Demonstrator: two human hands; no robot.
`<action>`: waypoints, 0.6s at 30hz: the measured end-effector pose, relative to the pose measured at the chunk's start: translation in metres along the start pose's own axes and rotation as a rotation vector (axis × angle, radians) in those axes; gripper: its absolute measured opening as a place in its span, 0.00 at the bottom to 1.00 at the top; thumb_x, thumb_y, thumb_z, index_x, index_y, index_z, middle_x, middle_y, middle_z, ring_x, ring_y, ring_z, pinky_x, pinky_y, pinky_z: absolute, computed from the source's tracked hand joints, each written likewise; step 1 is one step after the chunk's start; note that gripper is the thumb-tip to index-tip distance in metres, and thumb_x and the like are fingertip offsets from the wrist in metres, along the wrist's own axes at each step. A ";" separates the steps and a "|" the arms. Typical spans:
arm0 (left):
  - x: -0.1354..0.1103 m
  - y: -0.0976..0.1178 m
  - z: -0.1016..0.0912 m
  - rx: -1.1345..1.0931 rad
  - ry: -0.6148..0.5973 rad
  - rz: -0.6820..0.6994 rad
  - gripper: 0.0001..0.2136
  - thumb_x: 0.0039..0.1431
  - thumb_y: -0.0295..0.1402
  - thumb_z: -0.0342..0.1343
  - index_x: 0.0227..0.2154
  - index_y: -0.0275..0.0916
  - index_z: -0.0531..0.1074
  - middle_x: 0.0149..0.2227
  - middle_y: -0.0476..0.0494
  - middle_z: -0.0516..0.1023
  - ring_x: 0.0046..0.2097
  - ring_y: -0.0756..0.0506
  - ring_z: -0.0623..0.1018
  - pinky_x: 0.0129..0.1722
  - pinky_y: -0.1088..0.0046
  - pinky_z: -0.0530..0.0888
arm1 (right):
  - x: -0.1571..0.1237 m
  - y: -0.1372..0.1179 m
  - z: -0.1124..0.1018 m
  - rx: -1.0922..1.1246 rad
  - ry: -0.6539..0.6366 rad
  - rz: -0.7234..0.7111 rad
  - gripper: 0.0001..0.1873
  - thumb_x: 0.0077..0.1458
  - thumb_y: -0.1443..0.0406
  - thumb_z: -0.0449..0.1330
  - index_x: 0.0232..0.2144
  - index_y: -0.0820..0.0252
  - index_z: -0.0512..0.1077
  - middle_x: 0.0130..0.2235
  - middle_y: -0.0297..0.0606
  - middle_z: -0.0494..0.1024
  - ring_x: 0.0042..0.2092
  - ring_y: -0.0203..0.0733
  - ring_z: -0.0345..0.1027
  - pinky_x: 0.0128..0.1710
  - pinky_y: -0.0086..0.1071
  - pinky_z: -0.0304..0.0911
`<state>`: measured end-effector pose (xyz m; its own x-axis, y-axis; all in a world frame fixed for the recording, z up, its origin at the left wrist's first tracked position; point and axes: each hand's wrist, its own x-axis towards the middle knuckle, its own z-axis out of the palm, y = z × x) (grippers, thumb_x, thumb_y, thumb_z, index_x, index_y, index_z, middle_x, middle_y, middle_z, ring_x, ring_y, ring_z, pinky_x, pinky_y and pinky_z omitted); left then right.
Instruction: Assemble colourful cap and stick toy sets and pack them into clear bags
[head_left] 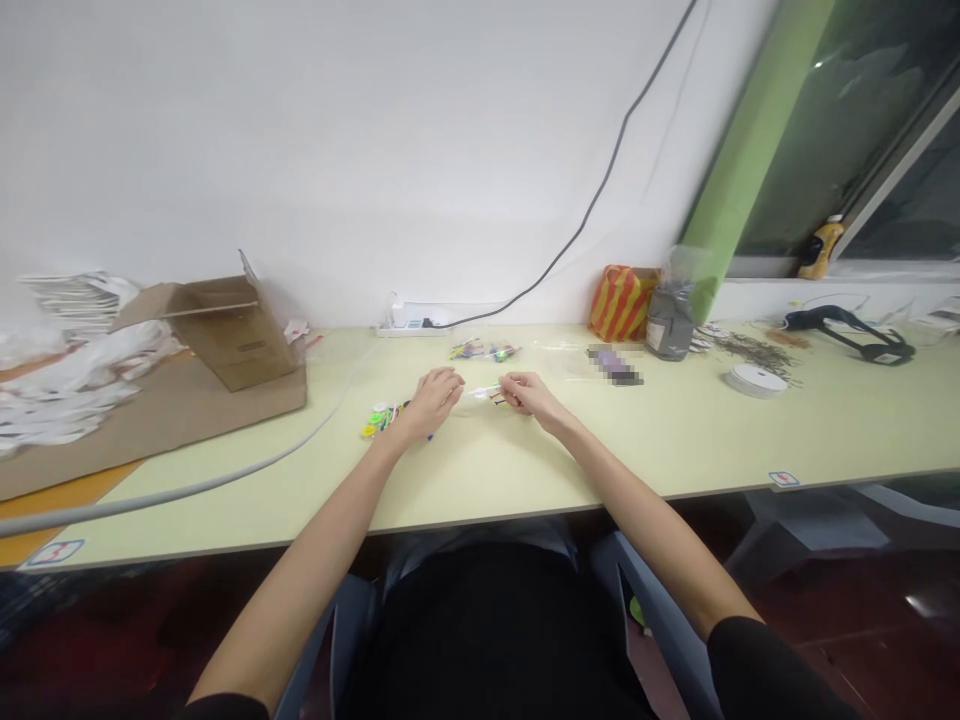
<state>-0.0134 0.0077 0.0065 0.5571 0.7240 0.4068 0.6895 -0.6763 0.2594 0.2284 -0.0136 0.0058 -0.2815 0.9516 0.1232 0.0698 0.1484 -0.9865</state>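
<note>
Over the bench (675, 430), we are pinching a thin white stick (484, 391) in our right hand (531, 397), with our left hand (433, 403) curled closed just beside it, near some colourful bits (384, 418).

Hands (439, 402) on desk (675, 430), cardboard box (232, 335) left, power strip (409, 318) behind

Top: a black garment (495, 630), plain and dark across the near middle of the view.
Sleeves: black, short; the left sleeve (225, 708) shows at the near edge left of the top, and the right sleeve (772, 670) at the near right.
Forearms: the left forearm (300, 590) and right forearm (645, 490) are bare and slim below the sleeve hems.
Hands: the left hand (435, 403) and right hand (531, 396) are bare; the nails are too small to make out.
Lap: pale grey-blue cloth (480, 545) lies just beyond the top; whether it is worn, I cannot tell.
</note>
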 end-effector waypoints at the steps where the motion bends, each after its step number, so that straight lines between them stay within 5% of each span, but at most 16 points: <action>1: 0.000 0.000 0.000 0.002 0.002 0.001 0.16 0.72 0.37 0.36 0.44 0.42 0.70 0.54 0.40 0.73 0.63 0.41 0.63 0.64 0.56 0.59 | 0.001 0.000 -0.002 -0.003 0.070 -0.005 0.23 0.58 0.47 0.58 0.26 0.58 0.62 0.19 0.25 0.56 0.19 0.29 0.42 0.18 0.26 0.40; 9: -0.001 0.000 0.001 0.009 0.002 -0.004 0.11 0.70 0.36 0.40 0.42 0.43 0.68 0.51 0.41 0.73 0.61 0.40 0.64 0.61 0.55 0.61 | 0.010 0.007 -0.027 -0.142 0.549 -0.148 0.21 0.60 0.49 0.53 0.25 0.58 0.65 0.24 0.32 0.63 0.27 0.36 0.57 0.26 0.28 0.54; 18: -0.005 -0.002 0.004 -0.001 -0.013 0.027 0.08 0.66 0.32 0.45 0.42 0.43 0.68 0.51 0.41 0.72 0.61 0.39 0.65 0.60 0.54 0.63 | 0.016 0.017 -0.033 -0.367 0.552 -0.153 0.18 0.59 0.56 0.49 0.29 0.60 0.72 0.37 0.42 0.77 0.41 0.44 0.67 0.43 0.32 0.59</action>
<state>-0.0157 0.0063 0.0006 0.5809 0.7074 0.4026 0.6740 -0.6954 0.2493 0.2563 0.0128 -0.0054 0.2092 0.8960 0.3918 0.4157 0.2812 -0.8650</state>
